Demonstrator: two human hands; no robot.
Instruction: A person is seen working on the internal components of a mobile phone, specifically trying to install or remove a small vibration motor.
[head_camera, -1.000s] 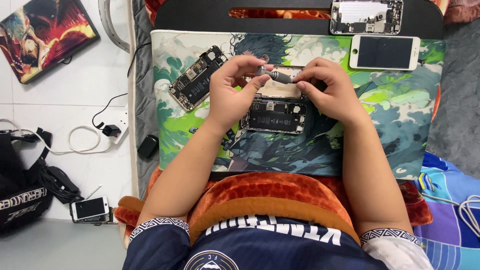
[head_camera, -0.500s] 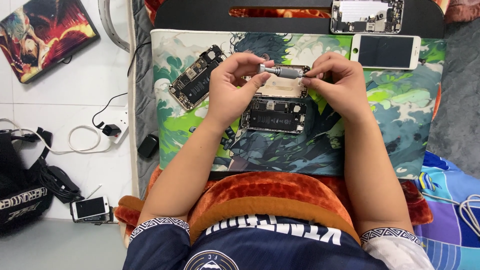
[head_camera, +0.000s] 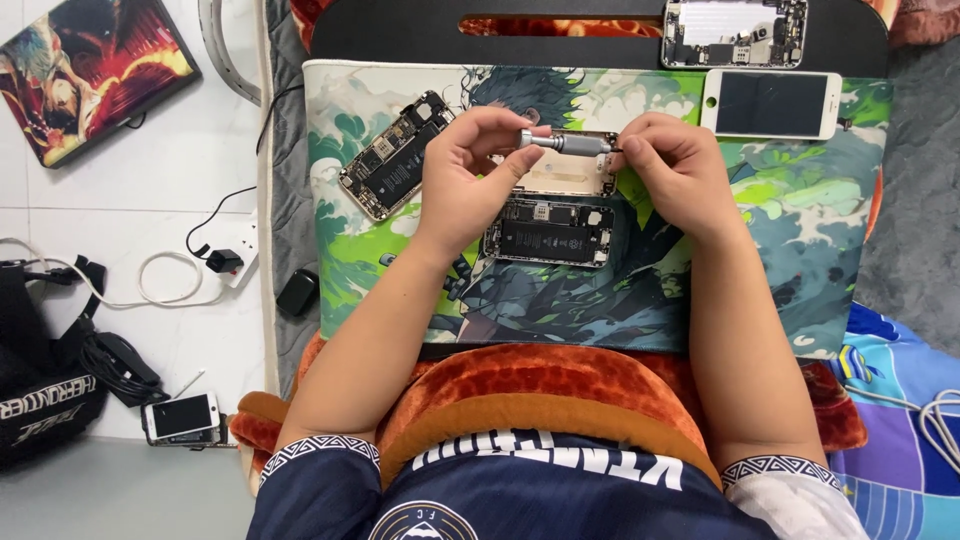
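A small silver screwdriver (head_camera: 568, 145) lies level between my two hands. My left hand (head_camera: 470, 170) grips its handle end, and my right hand (head_camera: 680, 165) pinches its tip end. Under them, on a green and blue illustrated mat (head_camera: 800, 220), lie a gold phone back (head_camera: 565, 175) and an opened phone body (head_camera: 550, 232) with a black battery. To the left of my left hand, a second opened phone (head_camera: 392, 157) lies at an angle.
A white phone screen (head_camera: 770, 104) and another opened phone (head_camera: 735, 32) lie at the mat's far right, on a black board (head_camera: 400, 35). On the floor at left are a power strip (head_camera: 235, 255), a small phone (head_camera: 182, 417), a black bag (head_camera: 40, 390) and a picture-covered laptop (head_camera: 85, 65).
Both hands have lifted the screwdriver slightly away from me, from over the opened phone to over the gold back. My right fingers have shifted along its tip.
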